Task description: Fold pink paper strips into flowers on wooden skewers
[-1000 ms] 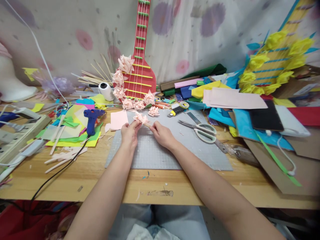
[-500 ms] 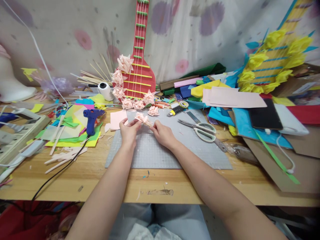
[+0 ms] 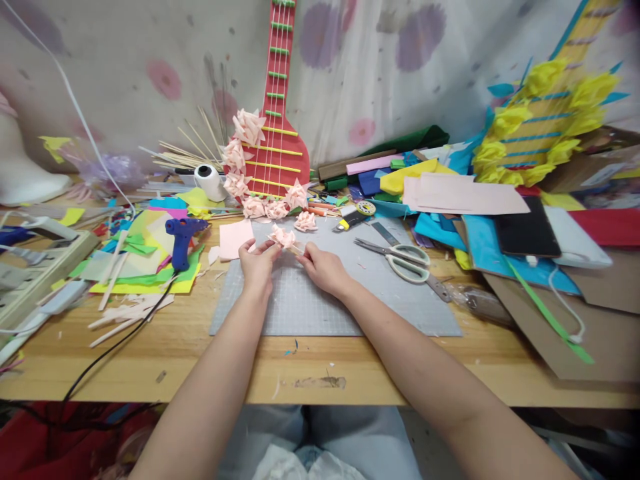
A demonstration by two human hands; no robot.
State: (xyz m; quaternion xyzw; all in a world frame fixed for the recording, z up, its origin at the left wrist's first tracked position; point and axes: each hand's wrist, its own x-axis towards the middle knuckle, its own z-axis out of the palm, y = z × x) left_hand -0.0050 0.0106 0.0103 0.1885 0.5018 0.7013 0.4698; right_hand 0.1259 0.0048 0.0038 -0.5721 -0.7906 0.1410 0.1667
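Observation:
Both my hands meet over the grey cutting mat (image 3: 320, 313) on the wooden table. My left hand (image 3: 257, 267) pinches the edge of a small pink paper flower (image 3: 283, 235). My right hand (image 3: 324, 269) is closed on the thin stick at the flower's base. Just beyond stands a red paper guitar (image 3: 275, 143) with several pink paper flowers glued round its body, and one more pink flower (image 3: 305, 221) lies loose on the mat. A pink paper square (image 3: 237, 238) lies left of my left hand.
Scissors (image 3: 407, 259) lie on the mat to the right, a blue glue gun (image 3: 183, 232) stands on coloured sheets (image 3: 140, 263) to the left. Stacked foam sheets, a dark tablet (image 3: 527, 231) and a yellow-flowered guitar (image 3: 545, 127) crowd the right; skewers and a white spool (image 3: 207, 180) sit behind.
My hands stay on the flower, with only small finger shifts. The view has drifted slightly.

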